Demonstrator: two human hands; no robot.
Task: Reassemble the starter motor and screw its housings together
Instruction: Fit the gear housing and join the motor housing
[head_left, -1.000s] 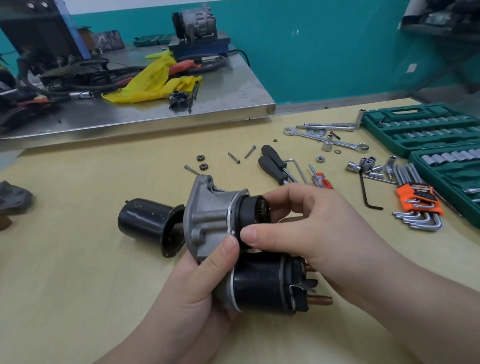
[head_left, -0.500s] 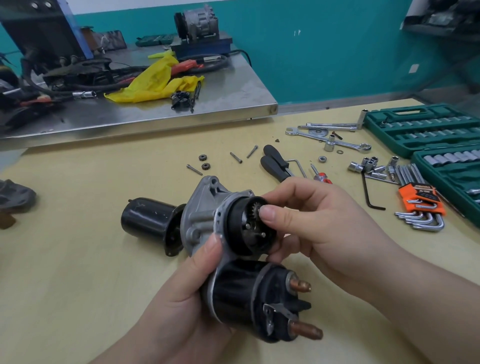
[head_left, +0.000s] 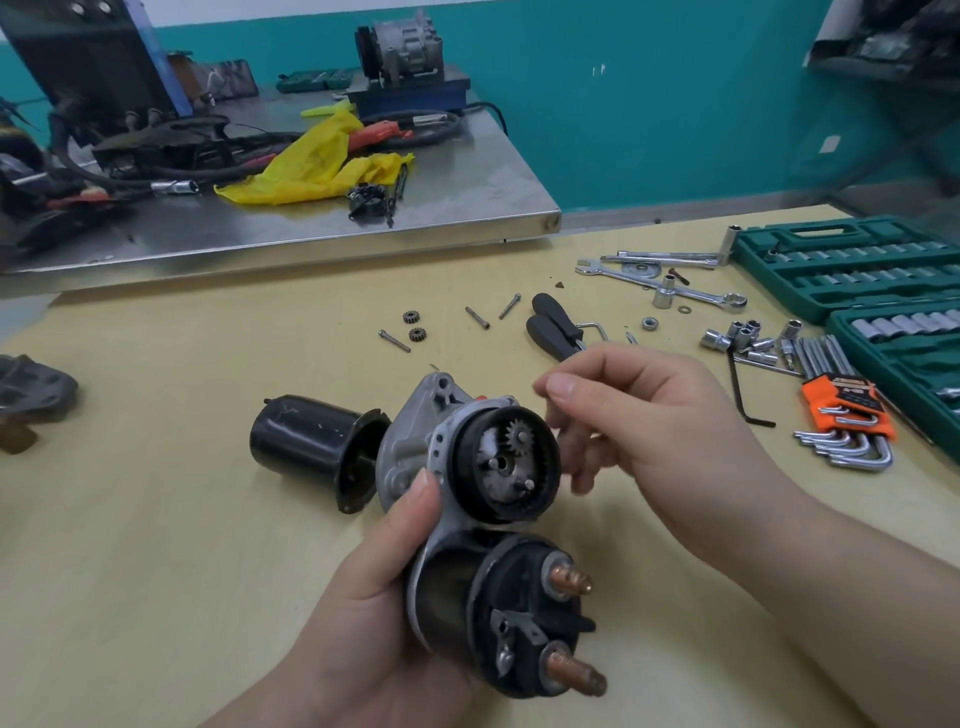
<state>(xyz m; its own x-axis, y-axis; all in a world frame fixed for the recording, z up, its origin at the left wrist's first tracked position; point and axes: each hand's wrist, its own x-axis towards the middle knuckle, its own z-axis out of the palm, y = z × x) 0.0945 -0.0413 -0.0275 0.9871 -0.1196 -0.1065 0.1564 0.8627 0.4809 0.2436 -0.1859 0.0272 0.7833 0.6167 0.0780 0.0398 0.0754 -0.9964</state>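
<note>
**Starter motor held up over the table, one gear seated**

The starter motor (head_left: 467, 499) is above the wooden table (head_left: 156, 519), grasped in the left hand (head_left: 384, 587). One small gear (head_left: 518, 437) sits in its open end. The right hand (head_left: 639, 426) hovers just beside it, fingers loosely curled, grasping nothing. A black motor can (head_left: 311, 441) lies behind.

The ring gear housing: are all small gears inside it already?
No. One small gear sits inside the ring gear housing; two bare pins show, and two gears lie on the table.

Teal wall (head_left: 649, 114) behind; pale wooden table (head_left: 156, 545) in front; steel-topped bench (head_left: 467, 208) beyond it.
</note>
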